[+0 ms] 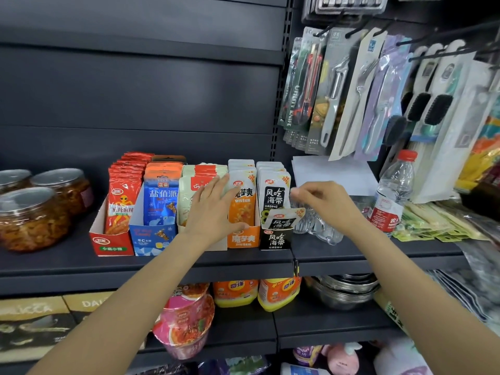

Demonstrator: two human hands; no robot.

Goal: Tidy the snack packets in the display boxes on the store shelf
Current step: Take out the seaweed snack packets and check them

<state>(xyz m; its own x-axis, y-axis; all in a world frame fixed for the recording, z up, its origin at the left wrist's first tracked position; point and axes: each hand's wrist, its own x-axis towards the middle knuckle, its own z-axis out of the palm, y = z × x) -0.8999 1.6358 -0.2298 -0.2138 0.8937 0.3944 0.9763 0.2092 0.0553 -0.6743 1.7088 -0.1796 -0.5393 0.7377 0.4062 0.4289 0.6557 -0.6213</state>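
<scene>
Five display boxes stand side by side on the dark shelf (pixel 189 263): red (pixel 112 243), blue (pixel 151 239), pale green-white (pixel 189 185), orange (pixel 242 239) and black (pixel 276 239). Each holds upright snack packets. One black-and-white packet (pixel 282 219) has tipped forward over the black box's front. My left hand (pixel 213 209) lies flat with straight fingers against the packets in the pale box and the orange packets (pixel 242 204). My right hand (pixel 322 198) hovers by the right edge of the black box, fingers loosely curled, holding nothing that I can see.
Three jars (pixel 32 215) of preserved food stand at the left. A water bottle (pixel 392 196) and crumpled clear plastic (pixel 316 226) sit right of the boxes, with flat green packets (pixel 433 223) beyond. Kitchen tools (pixel 338 90) hang above. Noodle cups (pixel 186 320) and steel bowls (pixel 346 290) fill the lower shelf.
</scene>
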